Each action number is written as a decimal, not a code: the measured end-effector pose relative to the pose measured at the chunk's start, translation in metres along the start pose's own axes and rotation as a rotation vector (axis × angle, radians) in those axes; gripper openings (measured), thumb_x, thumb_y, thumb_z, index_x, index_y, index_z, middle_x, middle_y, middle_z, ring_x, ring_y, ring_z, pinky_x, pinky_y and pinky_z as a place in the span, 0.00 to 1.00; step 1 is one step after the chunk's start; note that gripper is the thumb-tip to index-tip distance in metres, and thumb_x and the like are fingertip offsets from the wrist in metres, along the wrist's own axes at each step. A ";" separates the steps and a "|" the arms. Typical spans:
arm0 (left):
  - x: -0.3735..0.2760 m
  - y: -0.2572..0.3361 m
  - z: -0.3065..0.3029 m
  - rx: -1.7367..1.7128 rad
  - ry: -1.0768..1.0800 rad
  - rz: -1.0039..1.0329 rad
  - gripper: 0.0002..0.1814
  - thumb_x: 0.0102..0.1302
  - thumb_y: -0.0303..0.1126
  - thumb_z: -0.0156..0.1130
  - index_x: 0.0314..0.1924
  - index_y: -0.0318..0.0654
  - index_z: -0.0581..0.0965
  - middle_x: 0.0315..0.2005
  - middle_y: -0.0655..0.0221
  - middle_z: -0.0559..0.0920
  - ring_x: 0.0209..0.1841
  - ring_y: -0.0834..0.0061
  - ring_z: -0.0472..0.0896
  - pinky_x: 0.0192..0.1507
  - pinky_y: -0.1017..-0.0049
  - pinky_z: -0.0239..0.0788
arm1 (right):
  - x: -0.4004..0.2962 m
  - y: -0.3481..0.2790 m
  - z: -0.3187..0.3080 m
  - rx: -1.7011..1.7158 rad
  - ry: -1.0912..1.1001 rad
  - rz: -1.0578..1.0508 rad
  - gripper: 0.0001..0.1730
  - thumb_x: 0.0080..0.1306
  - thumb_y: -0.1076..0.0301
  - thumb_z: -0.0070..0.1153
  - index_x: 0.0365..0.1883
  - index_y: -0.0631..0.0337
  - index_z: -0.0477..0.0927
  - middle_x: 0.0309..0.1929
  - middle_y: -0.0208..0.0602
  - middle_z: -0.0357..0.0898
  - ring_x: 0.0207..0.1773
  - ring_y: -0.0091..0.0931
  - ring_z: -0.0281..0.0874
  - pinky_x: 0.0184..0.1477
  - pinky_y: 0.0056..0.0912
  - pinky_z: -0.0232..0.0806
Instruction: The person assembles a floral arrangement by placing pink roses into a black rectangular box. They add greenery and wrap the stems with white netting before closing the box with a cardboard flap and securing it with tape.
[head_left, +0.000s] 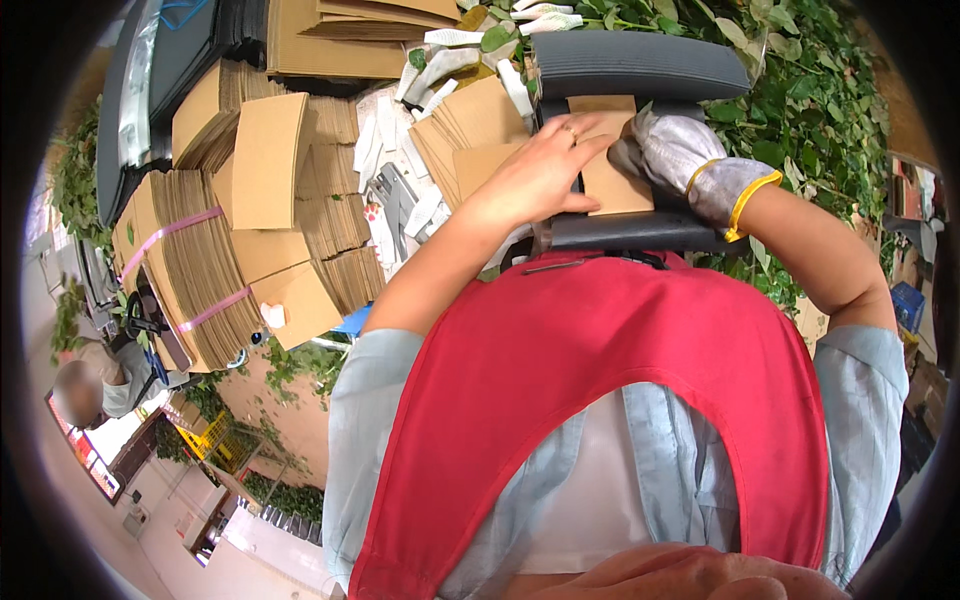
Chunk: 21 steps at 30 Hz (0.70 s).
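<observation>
A brown corrugated cardboard piece (619, 184) lies in front of me between two dark bars. The far bar is a ribbed black block (637, 66); the near one is a smooth black padded bar (637, 231). My left hand (551, 169), bare with a ring, rests on the cardboard's left side with its fingers apart. On the right side is my right hand (667, 150), in a soiled white glove with a yellow cuff edge. Its fingertips point down at the cardboard and are partly hidden, so its grip is unclear. A leaf tip shows beside the glove.
Leafy green stems (810, 112) crowd the right and far side. Left are bundled cardboard stacks (187, 255), loose cardboard sheets (476, 120), white foam mesh sleeves (386, 120) and a grey stapler (397, 199). Another person (124, 375) is at far left, near a yellow crate (214, 442).
</observation>
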<state>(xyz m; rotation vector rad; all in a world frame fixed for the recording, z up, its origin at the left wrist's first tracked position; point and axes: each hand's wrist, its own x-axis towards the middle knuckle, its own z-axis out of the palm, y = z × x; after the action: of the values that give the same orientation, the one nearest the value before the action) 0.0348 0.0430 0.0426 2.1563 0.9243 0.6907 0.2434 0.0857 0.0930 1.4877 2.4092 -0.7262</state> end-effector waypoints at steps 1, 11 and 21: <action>-0.001 -0.006 0.005 0.067 -0.040 -0.003 0.36 0.47 0.36 0.73 0.57 0.36 0.71 0.61 0.55 0.67 0.62 0.53 0.64 0.61 0.61 0.62 | -0.001 -0.001 -0.001 -0.044 -0.031 0.005 0.18 0.62 0.55 0.49 0.31 0.62 0.80 0.31 0.55 0.78 0.37 0.50 0.77 0.39 0.48 0.67; -0.005 -0.013 0.011 0.112 -0.183 -0.113 0.44 0.42 0.39 0.74 0.61 0.37 0.67 0.67 0.56 0.56 0.68 0.50 0.53 0.65 0.57 0.58 | -0.006 -0.005 -0.003 -0.012 -0.035 -0.035 0.21 0.64 0.50 0.49 0.27 0.60 0.80 0.28 0.51 0.78 0.35 0.48 0.77 0.39 0.48 0.68; -0.003 0.000 0.005 0.217 -0.221 -0.122 0.42 0.41 0.35 0.76 0.54 0.26 0.64 0.65 0.44 0.55 0.65 0.41 0.54 0.66 0.56 0.55 | 0.009 -0.055 -0.059 -0.401 -0.458 -0.249 0.12 0.55 0.56 0.56 0.26 0.54 0.84 0.32 0.36 0.83 0.35 0.33 0.82 0.33 0.35 0.72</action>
<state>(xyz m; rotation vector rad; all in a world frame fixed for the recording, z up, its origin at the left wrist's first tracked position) 0.0362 0.0387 0.0384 2.2857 1.0398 0.2957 0.1950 0.1032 0.1551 0.7788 2.2243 -0.5152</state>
